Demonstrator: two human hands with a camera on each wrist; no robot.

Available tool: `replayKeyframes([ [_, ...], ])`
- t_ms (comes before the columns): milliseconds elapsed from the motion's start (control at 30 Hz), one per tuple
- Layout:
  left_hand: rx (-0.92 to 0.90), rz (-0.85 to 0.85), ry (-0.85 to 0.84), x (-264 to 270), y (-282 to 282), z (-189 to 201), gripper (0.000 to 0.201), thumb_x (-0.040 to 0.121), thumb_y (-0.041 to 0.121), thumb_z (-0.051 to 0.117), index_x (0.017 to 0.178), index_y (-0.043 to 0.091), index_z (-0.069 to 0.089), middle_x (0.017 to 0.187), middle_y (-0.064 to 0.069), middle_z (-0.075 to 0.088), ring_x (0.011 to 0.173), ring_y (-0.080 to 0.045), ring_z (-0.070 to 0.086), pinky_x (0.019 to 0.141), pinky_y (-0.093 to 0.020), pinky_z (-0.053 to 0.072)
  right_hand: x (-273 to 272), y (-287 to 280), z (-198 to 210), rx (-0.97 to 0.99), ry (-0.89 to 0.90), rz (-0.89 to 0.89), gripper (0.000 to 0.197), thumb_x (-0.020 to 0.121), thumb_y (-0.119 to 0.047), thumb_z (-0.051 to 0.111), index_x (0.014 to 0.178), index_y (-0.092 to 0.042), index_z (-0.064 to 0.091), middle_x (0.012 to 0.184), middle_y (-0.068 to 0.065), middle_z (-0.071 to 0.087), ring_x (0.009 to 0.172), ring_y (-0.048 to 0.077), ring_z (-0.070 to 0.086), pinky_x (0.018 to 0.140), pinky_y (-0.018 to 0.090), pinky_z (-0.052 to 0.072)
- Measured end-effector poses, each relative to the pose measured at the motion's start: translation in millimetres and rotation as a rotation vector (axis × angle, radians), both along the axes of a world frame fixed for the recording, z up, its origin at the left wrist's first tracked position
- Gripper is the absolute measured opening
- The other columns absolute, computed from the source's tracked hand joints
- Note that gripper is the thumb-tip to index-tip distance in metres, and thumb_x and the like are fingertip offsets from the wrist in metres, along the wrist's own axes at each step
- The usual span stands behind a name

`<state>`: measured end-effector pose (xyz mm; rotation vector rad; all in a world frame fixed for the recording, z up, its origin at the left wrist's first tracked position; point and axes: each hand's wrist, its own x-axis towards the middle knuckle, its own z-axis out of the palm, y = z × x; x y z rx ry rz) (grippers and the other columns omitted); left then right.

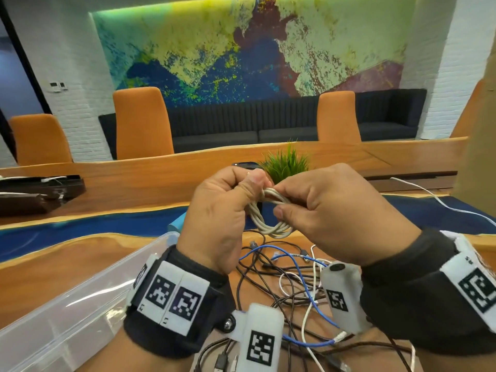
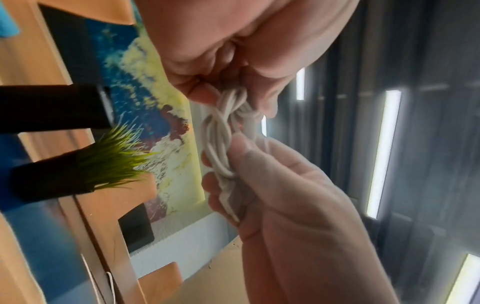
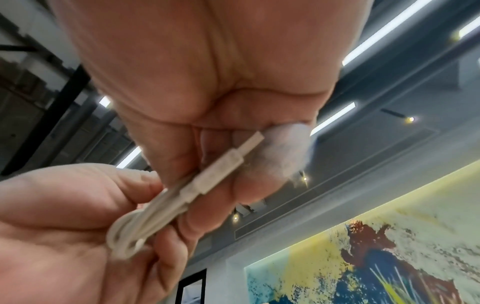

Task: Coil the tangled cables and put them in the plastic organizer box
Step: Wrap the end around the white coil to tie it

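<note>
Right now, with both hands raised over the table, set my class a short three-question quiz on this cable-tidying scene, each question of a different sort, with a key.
1. True or false: the coiled white cable already lies in the clear plastic box.
2. Which hand pinches the coil near its plug end?
A. left hand
B. right hand
3. Fill in: the tangled cables on the table lie to the ____ of the box.

Key
1. False: both hands hold it in the air.
2. B, as the right wrist view shows the plug at its fingers.
3. right
</note>
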<state>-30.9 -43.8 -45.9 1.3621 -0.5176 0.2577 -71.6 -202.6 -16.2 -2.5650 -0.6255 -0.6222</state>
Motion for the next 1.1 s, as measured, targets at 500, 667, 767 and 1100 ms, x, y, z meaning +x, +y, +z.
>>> replayKeyframes([
  [500,-0.134,-0.206,0.336,1.7,8.6,12.1,0.018,0.067,0.018,0.072,0.068,0.013,0.055,0.059,-0.002,0.058,0.045,-0.008,0.05,0.043,-0.017,0.044,6.0,14.1,-8.6,0.221,-0.114,0.049,0.009,0.088,-0.026,0.07,0.096,-0.026,0.068,0.067,-0.009,0.065,0.065,0.008,0.062,0.059,0.03,0.052],
  [667,-0.122,-0.238,0.362,3.3,15.9,13.2,0.017,0.069,0.018,0.073,0.074,0.011,0.058,0.061,-0.002,0.061,0.045,-0.006,0.052,0.043,-0.017,0.046,6.3,15.9,-11.3,0.358,-0.078,0.108,0.039,0.086,-0.019,0.072,0.12,-0.034,0.059,0.067,-0.004,0.067,0.063,0.01,0.065,0.059,0.027,0.054],
  [767,-0.076,-0.224,0.319,1.9,15.1,11.8,0.016,0.07,0.016,0.073,0.075,0.01,0.059,0.062,-0.005,0.063,0.048,-0.009,0.055,0.044,-0.019,0.048,8.2,12.2,-12.8,0.34,-0.078,0.123,0.035,0.088,-0.017,0.069,0.119,-0.032,0.064,0.07,-0.005,0.069,0.066,0.01,0.067,0.061,0.029,0.057],
  [1100,0.005,-0.181,0.093,-3.4,13.1,12.5,0.024,0.07,0.005,0.072,0.093,0.0,0.065,0.079,-0.014,0.074,0.071,-0.021,0.072,0.062,-0.025,0.056,12.9,-3.4,-8.1,0.18,-0.113,0.021,0.01,0.094,-0.028,0.061,0.098,-0.029,0.07,0.07,-0.015,0.061,0.068,0.005,0.058,0.056,0.021,0.046],
])
